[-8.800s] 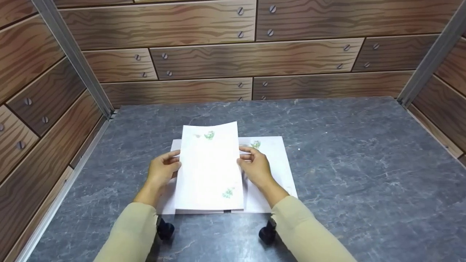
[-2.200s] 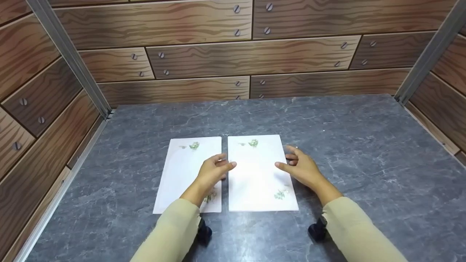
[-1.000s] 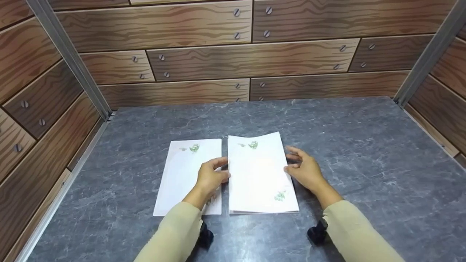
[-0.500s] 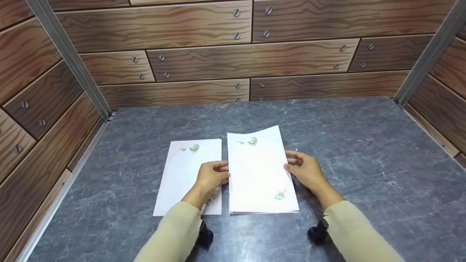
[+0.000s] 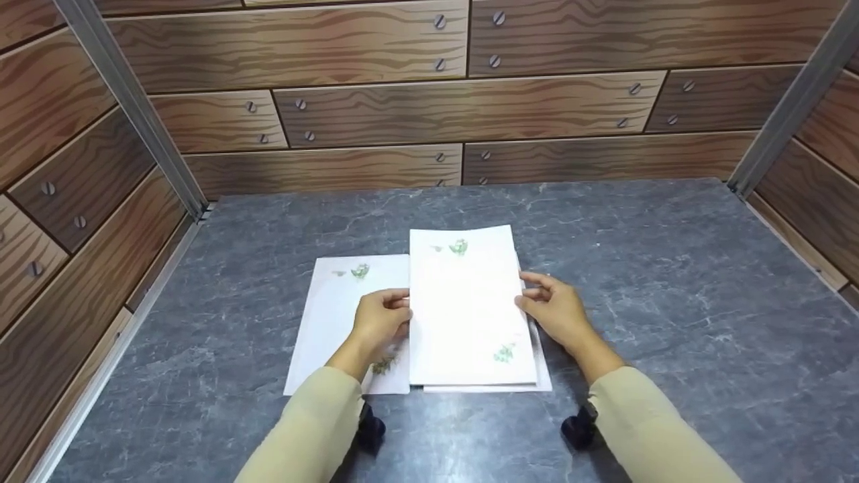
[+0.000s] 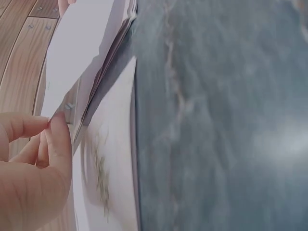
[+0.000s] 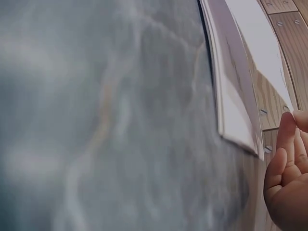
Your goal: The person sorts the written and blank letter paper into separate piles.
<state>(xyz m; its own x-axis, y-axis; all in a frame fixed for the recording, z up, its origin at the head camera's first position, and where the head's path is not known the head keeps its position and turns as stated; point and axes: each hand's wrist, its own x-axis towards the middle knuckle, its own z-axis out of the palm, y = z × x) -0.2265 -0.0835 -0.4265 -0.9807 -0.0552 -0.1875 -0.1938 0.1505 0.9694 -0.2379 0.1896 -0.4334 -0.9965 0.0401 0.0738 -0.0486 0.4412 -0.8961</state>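
Note:
A white sheet of paper with green leafy prints at its top and lower right is raised above the right-hand stack of paper. My left hand pinches the sheet's left edge between thumb and fingers, and my right hand pinches its right edge. In the left wrist view the sheet bends upward from the fingertips, apart from the pages below. The left-hand stack, printed alike, lies flat beneath my left hand and forearm.
The grey marbled table spreads out around the papers. Wood-patterned panels stand at the back and both sides, with metal posts in the corners. A dark wrist device sits under each sleeve.
Both hands, first resting at the right stack's edges, have gripped its top sheet, lifted it and shifted it left, so it now overlaps the left stack's edge in the head view.

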